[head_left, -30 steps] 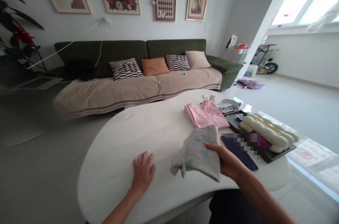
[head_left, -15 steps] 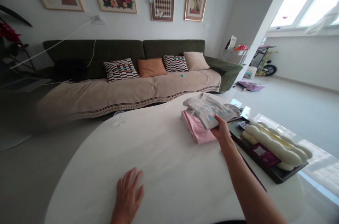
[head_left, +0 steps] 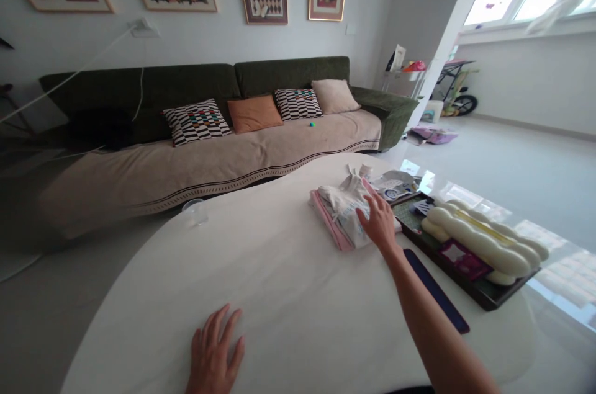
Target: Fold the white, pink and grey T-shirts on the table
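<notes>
My right hand [head_left: 379,220] is over the right side of a folded grey garment [head_left: 345,211], its fingers spread; whether they touch the cloth I cannot tell. Pale blue print shows on the grey cloth. Beneath it lies a folded pink cloth [head_left: 327,220], mostly covered, with its left edge showing. Resting near the front of the white table [head_left: 261,276], my left hand [head_left: 214,350] has its fingers apart and holds nothing.
Right of the pile stands a dark tray [head_left: 447,264] carrying a cream, puffy tissue-box cover [head_left: 479,236]. A flat dark blue item [head_left: 436,291] lies beside it. Plastic packaging [head_left: 395,184] sits behind. A clear cup [head_left: 195,213] is at the far left edge. A sofa [head_left: 223,161] stands beyond.
My right hand has let go of the grey garment, which now lies on the pink cloth. Its fingers have spread. My left hand stays on the table, and the view has shifted slightly.
</notes>
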Action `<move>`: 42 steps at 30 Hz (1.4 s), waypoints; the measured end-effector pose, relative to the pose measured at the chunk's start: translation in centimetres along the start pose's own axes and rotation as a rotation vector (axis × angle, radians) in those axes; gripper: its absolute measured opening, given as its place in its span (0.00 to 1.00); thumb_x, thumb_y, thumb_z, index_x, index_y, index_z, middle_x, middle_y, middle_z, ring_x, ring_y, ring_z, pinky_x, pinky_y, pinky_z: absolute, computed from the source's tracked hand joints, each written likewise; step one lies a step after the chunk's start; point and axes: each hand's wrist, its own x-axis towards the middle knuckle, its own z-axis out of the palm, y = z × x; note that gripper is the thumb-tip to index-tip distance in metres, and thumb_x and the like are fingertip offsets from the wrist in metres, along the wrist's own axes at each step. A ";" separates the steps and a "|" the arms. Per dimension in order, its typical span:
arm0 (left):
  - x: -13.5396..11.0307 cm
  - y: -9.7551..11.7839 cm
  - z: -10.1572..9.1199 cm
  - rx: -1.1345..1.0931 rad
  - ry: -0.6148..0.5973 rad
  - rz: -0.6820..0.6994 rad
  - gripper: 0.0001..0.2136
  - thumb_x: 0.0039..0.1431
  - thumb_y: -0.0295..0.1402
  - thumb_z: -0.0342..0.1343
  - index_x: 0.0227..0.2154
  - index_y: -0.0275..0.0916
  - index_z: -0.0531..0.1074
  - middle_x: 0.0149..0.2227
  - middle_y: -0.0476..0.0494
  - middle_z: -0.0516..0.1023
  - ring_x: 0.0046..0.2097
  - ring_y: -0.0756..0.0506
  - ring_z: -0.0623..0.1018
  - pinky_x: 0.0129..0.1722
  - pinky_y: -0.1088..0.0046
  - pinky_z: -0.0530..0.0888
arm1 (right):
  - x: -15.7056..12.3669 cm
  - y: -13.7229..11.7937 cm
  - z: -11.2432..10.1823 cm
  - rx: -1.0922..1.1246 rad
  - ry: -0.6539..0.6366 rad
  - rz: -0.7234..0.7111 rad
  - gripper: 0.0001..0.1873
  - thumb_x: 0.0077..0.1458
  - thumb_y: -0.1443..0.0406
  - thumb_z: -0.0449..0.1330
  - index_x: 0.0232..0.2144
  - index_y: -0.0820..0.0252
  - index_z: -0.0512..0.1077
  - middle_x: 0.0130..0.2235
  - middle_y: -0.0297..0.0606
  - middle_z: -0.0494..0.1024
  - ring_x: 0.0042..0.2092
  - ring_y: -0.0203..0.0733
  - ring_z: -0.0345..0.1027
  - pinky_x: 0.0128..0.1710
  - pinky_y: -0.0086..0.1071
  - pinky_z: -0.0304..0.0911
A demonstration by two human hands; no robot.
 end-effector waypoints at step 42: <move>23.1 21.5 0.5 -0.553 -0.290 0.081 0.24 0.55 0.48 0.45 0.52 0.42 0.64 0.58 0.39 0.57 0.59 0.37 0.56 0.57 0.57 0.54 | 0.9 2.7 -0.6 0.754 -0.590 0.468 0.09 0.44 0.67 0.59 0.30 0.69 0.71 0.27 0.45 0.76 0.32 0.44 0.72 0.33 0.35 0.68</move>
